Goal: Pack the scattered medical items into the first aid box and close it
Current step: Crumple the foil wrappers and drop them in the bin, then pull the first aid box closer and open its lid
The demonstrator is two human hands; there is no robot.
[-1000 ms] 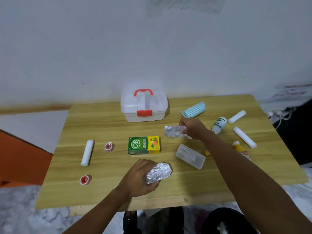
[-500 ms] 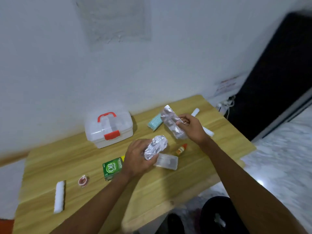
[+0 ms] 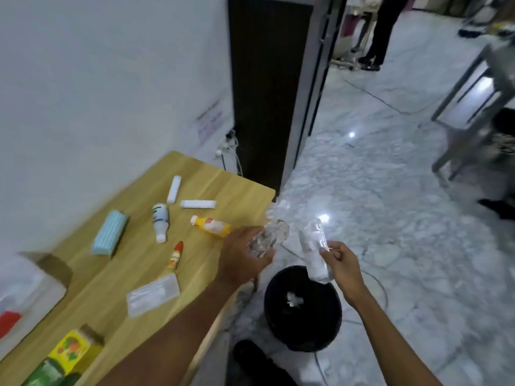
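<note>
First aid box (image 3: 26, 296), a translucent white plastic case with a red latch, sits shut at the far left end of the light wooden table (image 3: 117, 274), while a person turns away from it toward a round black waste bin (image 3: 302, 310) on the marble floor just off the table's right edge. The left hand (image 3: 242, 260) is closed around a crumpled wad of silver foil wrapper (image 3: 267, 240), held above the table's edge beside the bin; the right hand (image 3: 341, 267) pinches a flattened strip of silver foil wrapper (image 3: 316, 252) over the bin's mouth. Judging from this, the step is clearing rubbish before packing. To do it well, each hand should be over the bin's opening before the fingers loosen, since light foil drifts. Between bin and box, a pale blue stack of face masks (image 3: 110, 235), a white bottle (image 3: 160, 221), a yellow bottle (image 3: 211, 224) and two white gauze rolls (image 3: 198, 204) lie unpacked.
</note>
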